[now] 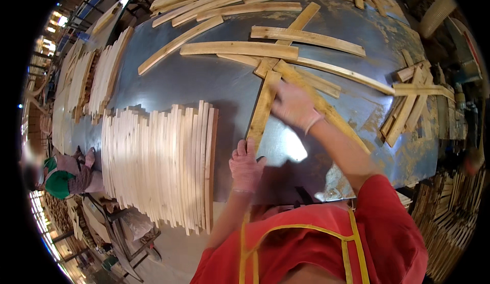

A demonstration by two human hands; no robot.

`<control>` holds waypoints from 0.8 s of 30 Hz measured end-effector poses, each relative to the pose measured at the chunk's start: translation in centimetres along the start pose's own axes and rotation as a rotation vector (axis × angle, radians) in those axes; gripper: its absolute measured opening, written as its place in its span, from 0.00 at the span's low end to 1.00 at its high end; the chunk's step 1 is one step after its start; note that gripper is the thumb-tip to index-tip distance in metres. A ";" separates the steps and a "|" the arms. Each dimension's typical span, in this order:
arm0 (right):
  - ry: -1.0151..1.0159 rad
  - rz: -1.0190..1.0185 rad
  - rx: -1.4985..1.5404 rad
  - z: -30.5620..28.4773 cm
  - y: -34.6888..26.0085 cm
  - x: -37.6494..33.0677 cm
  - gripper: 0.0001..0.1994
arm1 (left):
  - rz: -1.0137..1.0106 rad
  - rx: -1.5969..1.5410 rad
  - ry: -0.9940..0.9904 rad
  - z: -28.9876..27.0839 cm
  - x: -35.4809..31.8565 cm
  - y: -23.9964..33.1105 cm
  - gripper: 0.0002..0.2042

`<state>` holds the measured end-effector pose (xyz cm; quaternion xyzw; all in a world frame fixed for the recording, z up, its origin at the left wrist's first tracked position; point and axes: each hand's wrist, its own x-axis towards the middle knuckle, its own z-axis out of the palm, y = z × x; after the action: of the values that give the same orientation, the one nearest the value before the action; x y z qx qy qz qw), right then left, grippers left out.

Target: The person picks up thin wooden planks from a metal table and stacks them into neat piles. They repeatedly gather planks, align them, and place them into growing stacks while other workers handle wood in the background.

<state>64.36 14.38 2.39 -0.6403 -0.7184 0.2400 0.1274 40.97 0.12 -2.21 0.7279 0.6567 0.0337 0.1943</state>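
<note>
Slanting away from me over the metal tabletop [232,87] is a wooden slat [264,105]. My left hand [245,166], in a pinkish work glove, is closed on its near end, with the thumb on the right side. Near the far end, my right hand [296,105], in a similar glove, reaches in from the right. Its fingers meet the slat's right edge, but they are smeared by motion and partly hidden. A longer slat [326,108] runs beneath my right hand and forearm. Other loose slats cross just beyond the far end.
Left of my left hand, a row of pale slats [158,166] stands packed side by side. More slats [255,8] lie scattered across the far side, and a crossed heap [408,102] lies at right. A co-worker in green and grey [66,176] is at the far left.
</note>
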 end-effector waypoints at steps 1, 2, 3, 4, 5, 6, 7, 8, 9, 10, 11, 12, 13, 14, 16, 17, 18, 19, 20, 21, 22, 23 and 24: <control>0.301 -0.135 -0.120 -1.4 2.3 2.6 0.28 | 0.014 0.036 0.033 0.6 0.5 -0.6 0.40; 0.415 -0.121 -0.229 -2.4 4.1 4.6 0.31 | 0.023 0.021 0.016 0.4 1.0 -0.9 0.39; 0.527 -0.105 -0.339 -3.0 5.6 6.2 0.34 | 0.031 0.005 -0.002 0.2 1.4 -1.2 0.38; 0.403 -0.059 -0.319 -3.5 7.5 7.6 0.36 | 0.042 -0.013 -0.023 0.1 1.5 -1.5 0.37; 0.281 -0.015 -0.301 -3.8 9.3 8.9 0.39 | 0.043 -0.045 -0.028 0.1 1.7 -1.8 0.36; 0.157 0.020 -0.284 -4.1 9.8 9.6 0.41 | 0.037 -0.081 -0.030 0.1 1.7 -2.3 0.36; 0.096 0.084 -0.152 -4.2 10.1 9.7 0.43 | 0.035 -0.115 -0.033 0.0 1.6 -2.9 0.35; 0.028 0.154 -0.025 -4.4 10.2 9.3 0.45 | 0.045 -0.142 -0.019 -0.5 1.0 -3.2 0.35; -0.049 0.225 0.099 -4.4 10.2 8.4 0.47 | 0.048 -0.173 -0.012 -1.5 -0.4 -3.7 0.35; -0.014 0.247 0.060 -4.1 10.1 6.7 0.48 | 0.054 -0.204 -0.004 -2.2 -1.7 -4.6 0.35; 0.022 0.258 0.013 -4.0 9.3 4.4 0.49 | 0.091 -0.099 0.103 -2.3 -3.7 -5.8 0.35; 0.063 0.275 -0.034 -4.0 9.0 1.9 0.50 | 0.134 0.006 0.207 -2.4 -5.7 -7.3 0.35; 0.104 0.284 -0.057 -3.4 10.0 -0.5 0.51 | 0.175 0.113 0.315 -2.6 -7.5 -8.9 0.34; 0.146 0.297 -0.077 -2.9 11.4 -2.7 0.52 | 0.131 0.183 0.310 -2.5 -9.0 -11.2 0.35; 0.100 0.384 -0.022 -2.9 12.7 -5.4 0.49 | 0.044 0.328 0.298 -2.1 -11.0 -15.1 0.35; 0.087 0.433 0.001 -3.3 12.3 -6.4 0.48 | 0.023 0.329 0.290 -2.6 -11.0 -15.1 0.35; 0.079 0.446 0.014 -3.2 11.6 -7.3 0.45 | 0.002 0.330 0.282 -3.2 -11.2 -15.2 0.35; 0.070 0.460 0.028 -2.8 10.7 -8.1 0.42 | -0.019 0.332 0.273 -3.9 -11.3 -15.1 0.36; 0.064 0.469 0.043 -2.5 9.0 -8.9 0.39 | 0.036 0.294 0.289 -4.4 -11.1 -14.8 0.37; 0.071 0.491 0.189 -1.8 7.2 -9.5 0.35 | 0.084 0.259 0.303 -4.7 -10.6 -14.1 0.39; 0.078 0.511 0.335 -0.9 5.2 -10.1 0.32 | 0.133 0.224 0.316 -5.0 -9.9 -13.3 0.40; 0.087 0.529 0.480 0.1 3.0 -10.7 0.29 | 0.124 0.075 0.217 -5.2 -9.0 -12.3 0.40; 0.163 0.454 0.710 1.8 0.9 -11.3 0.25 | 0.115 -0.072 0.112 -5.3 -8.0 -11.0 0.41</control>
<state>65.90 3.07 1.84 -0.7154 -0.4199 0.4430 0.3401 27.91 -5.66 0.71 0.7538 0.6222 0.1090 0.1813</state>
